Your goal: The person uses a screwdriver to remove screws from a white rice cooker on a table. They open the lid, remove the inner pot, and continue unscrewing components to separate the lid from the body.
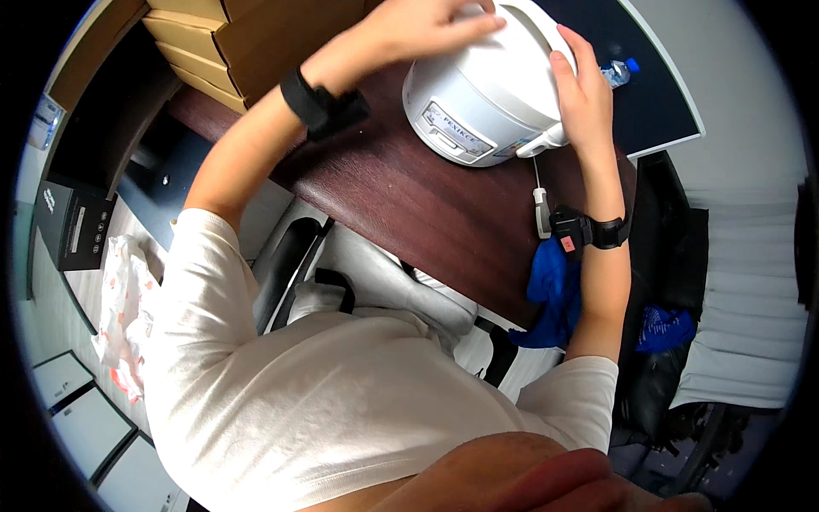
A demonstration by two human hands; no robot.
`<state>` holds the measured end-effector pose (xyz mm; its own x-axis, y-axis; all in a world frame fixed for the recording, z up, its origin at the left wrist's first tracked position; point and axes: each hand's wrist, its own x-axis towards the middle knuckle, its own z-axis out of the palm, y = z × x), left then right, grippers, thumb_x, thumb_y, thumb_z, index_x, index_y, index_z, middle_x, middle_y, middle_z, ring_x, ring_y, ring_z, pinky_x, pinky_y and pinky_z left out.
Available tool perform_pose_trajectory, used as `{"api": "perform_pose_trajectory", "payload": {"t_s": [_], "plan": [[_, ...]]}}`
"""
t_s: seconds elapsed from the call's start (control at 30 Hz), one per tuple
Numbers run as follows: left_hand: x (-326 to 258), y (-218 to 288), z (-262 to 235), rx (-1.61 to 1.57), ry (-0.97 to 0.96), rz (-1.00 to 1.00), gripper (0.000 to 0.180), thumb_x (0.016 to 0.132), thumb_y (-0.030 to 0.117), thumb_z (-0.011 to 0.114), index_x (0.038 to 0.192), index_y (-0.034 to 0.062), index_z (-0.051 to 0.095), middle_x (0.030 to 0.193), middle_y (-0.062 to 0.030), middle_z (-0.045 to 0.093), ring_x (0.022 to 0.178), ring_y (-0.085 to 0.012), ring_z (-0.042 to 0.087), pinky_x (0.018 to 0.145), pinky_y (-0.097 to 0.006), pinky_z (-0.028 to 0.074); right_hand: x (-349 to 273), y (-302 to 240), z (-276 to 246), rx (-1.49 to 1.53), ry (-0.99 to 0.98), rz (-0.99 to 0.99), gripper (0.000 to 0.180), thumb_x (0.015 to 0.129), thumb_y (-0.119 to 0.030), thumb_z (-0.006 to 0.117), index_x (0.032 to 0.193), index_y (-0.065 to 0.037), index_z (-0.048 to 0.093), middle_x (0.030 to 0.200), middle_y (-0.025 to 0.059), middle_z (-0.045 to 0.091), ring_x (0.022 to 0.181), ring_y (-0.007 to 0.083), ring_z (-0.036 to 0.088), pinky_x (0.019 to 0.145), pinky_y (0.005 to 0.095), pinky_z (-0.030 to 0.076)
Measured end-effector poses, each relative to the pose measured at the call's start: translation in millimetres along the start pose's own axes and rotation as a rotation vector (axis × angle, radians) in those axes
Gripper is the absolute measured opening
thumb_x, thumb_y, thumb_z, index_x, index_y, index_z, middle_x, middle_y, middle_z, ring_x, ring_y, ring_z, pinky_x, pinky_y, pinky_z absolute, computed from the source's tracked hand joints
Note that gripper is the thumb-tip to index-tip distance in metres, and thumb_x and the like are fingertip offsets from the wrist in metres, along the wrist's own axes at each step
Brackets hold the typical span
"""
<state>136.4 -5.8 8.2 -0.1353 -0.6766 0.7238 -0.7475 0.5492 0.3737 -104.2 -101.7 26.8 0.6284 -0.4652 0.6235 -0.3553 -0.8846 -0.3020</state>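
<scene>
A white rice cooker (482, 94) with a front panel and a latch stands on the dark red-brown table, tilted in the view. My left hand (439, 26) lies over the left of its lid, thumb stretched out and fingers apart, slightly blurred and partly cut off by the upper edge. Against the cooker's right side, my right hand (585, 98) grips beside the lid's raised handle, fingers curved along it. Just below that hand lies a screwdriver (541, 213) with a white and grey handle, its thin shaft pointing toward the cooker.
On the table's right edge hangs a blue cloth (550, 290). A clear bottle with a blue cap (621, 72) lies behind my right hand. Cardboard boxes (200, 51) are stacked at the far left. A grey chair (375, 273) stands under the table's front edge (409, 247).
</scene>
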Motion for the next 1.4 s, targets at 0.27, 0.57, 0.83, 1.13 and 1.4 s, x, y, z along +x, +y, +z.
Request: {"api": "perform_pose_trajectory", "payload": {"t_s": [0.27,0.57,0.83,1.13,1.4], "plan": [[-13.5,-42.8,26.2,-0.022,0.140,0.078,0.040,0.101,0.028,0.045,0.125,0.0032,0.064,0.133,-0.0181,0.059,0.132,-0.0312,0.050,0.111,-0.040,0.038,-2.5,-1.4,-2.4,-0.024,0.024,-0.031,0.043,0.098,-0.033,0.052,0.130,-0.006,0.056,0.117,0.0221,0.066,0.107,0.0369,0.066,0.090,0.0403,0.051],[-27.8,-38.3,1.6,-0.022,0.109,0.117,0.034,0.102,0.021,0.045,0.119,0.0018,0.067,0.129,-0.0172,0.063,0.127,-0.0312,0.055,0.107,-0.038,0.042,2.0,5.5,-3.1,0.075,-0.051,-0.016,0.042,0.099,-0.032,0.052,0.132,-0.006,0.055,0.119,0.0221,0.065,0.109,0.0343,0.065,0.091,0.0394,0.050],[-27.6,-39.1,-19.1,-0.305,0.318,-0.172,0.039,0.106,0.024,0.042,0.109,-0.0044,0.068,0.107,-0.0114,0.071,0.101,-0.0175,0.065,0.091,-0.029,0.051,4.8,4.6,-1.4,0.097,-0.057,-0.022,0.040,0.098,-0.029,0.053,0.131,-0.006,0.056,0.119,0.0219,0.065,0.110,0.0337,0.066,0.091,0.0378,0.051],[-32.0,-10.0,-14.6,0.158,0.043,0.159,0.027,0.095,0.012,0.057,0.116,-0.0005,0.068,0.126,-0.0193,0.064,0.122,-0.0330,0.058,0.107,-0.041,0.043,5.2,6.8,-0.4,0.116,-0.029,-0.073,0.040,0.098,-0.028,0.054,0.130,-0.006,0.056,0.117,0.0214,0.066,0.109,0.0330,0.066,0.091,0.0380,0.050],[-62.7,-41.7,-27.3,0.028,0.417,-0.139,0.031,0.100,0.014,0.056,0.077,-0.0031,0.068,0.070,-0.0074,0.068,0.066,-0.0117,0.066,0.063,-0.025,0.052,12.5,14.5,5.3,0.204,-0.056,-0.102,0.040,0.097,-0.029,0.056,0.130,-0.007,0.058,0.116,0.0198,0.067,0.107,0.0306,0.067,0.090,0.0362,0.050]]}}
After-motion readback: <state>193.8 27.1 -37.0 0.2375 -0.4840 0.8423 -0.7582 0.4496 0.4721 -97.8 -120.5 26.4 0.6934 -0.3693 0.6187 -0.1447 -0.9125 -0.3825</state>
